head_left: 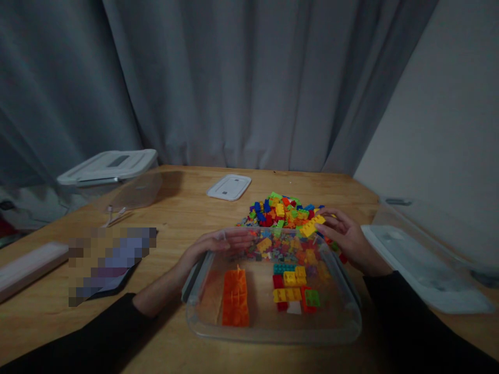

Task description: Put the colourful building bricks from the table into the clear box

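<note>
A clear plastic bin [273, 336] stands before me on the table. My left hand [214, 244] grips its far left corner, the thumb at the rim and the fingers stretched behind the far wall. Over the far right rim, my right hand [345, 236] pinches a yellow toy building brick [312, 226]. Inside the bin, a large orange block [235, 298] lies at the left. To the right are several smaller bricks, among them a teal brick [284, 269] and a green brick [312, 298]. Behind the bin spreads a pile of mixed bricks [278, 210], partly seen through its wall.
A white lid [229, 187] lies farther back. A lidded clear box [132, 189] stands at the left, near a cable [116, 214], a blurred-out flat item [117, 265] and a pale long box [33, 265]. Another clear container [424, 259] is at the right.
</note>
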Action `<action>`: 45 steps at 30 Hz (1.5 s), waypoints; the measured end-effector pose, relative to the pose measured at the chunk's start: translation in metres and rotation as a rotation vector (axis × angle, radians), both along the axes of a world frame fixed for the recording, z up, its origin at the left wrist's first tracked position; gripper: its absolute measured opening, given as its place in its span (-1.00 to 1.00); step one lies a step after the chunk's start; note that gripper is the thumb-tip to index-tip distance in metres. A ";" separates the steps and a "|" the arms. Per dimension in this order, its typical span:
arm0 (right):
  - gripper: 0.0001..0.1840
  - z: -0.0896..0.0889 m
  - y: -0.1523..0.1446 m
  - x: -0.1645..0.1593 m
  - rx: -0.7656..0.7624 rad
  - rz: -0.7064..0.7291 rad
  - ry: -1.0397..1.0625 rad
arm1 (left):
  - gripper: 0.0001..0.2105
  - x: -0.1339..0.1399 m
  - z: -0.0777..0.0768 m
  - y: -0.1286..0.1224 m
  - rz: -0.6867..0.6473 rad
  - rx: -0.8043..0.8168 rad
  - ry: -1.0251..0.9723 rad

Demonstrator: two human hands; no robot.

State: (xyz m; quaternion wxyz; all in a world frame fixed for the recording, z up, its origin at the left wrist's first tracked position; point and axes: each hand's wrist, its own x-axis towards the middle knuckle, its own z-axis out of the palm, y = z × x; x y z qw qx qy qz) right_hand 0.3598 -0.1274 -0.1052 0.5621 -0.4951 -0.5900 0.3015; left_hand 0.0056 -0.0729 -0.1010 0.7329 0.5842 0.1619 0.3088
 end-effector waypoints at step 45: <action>-0.66 -0.048 0.036 0.026 0.245 -0.398 -0.702 | -0.53 -0.001 -0.004 0.001 0.006 -0.049 -0.001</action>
